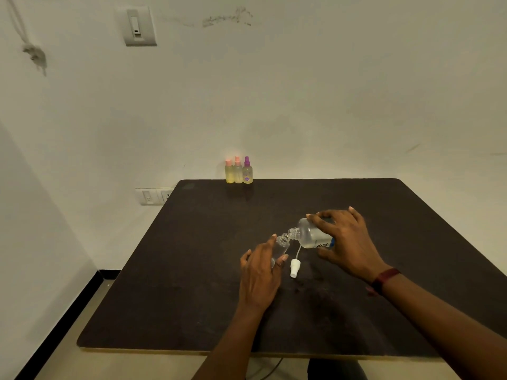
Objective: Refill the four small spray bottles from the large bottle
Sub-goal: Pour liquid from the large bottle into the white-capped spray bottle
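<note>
Dark desk (192,297), pale wall behind. My left hand (259,278) grips the tilted small bottle (282,244); my right hand (347,242) grips the large bottle (310,234), mouths meeting. Both necks look narrow, so a wobble would likely spill liquid.

Dim, yellowish light, soft shadows on the dark table (192,270), wide-angle bending at the edges.
</note>
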